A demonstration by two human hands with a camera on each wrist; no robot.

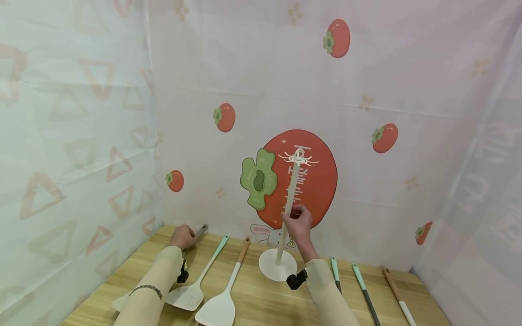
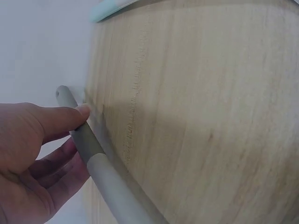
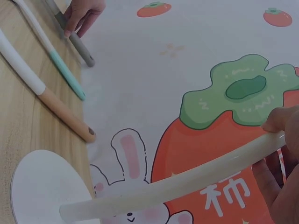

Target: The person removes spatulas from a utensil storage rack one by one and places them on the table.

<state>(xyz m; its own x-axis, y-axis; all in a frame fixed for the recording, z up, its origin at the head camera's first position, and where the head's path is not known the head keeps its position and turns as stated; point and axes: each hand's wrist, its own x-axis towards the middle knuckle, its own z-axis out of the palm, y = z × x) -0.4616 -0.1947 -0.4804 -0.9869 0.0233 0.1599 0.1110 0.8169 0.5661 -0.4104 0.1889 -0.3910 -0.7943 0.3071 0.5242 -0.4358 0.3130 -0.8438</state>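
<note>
My left hand pinches the grey handle of a kitchen utensil at the back left of the table. In the left wrist view the thumb lies on top of it and the fingers underneath. Most of this utensil is hidden behind my left forearm in the head view. My right hand grips the pole of a white utensil stand. Its round base looks to be on the table, and a ring of hooks tops the pole, which leans slightly.
Right of my left hand lie a mint-handled spatula and a wooden-handled spatula. On the right side are two more mint-handled utensils and one wooden-handled utensil. Printed cloth walls enclose the wooden table.
</note>
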